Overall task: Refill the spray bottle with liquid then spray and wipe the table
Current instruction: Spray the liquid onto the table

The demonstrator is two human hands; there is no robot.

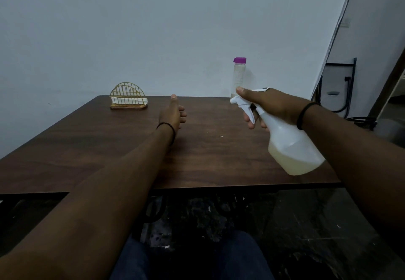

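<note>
My right hand (269, 106) grips the neck of a white spray bottle (289, 146), fingers on its trigger, nozzle pointing left over the brown wooden table (109, 148). The bottle is tilted and holds pale yellowish liquid in its lower part. My left hand (173, 113) hovers over the table's middle, loosely curled with the thumb up, holding nothing. A clear bottle with a purple cap (238, 75) stands upright at the table's far right, behind the nozzle. A gold wire napkin holder (128, 96) with white napkins sits at the far left edge.
A pale wall rises right behind the table. A dark metal chair frame (341, 86) stands to the right, beyond a slanted white panel. My legs in dark trousers (190, 257) are below the table's near edge, over a dark floor.
</note>
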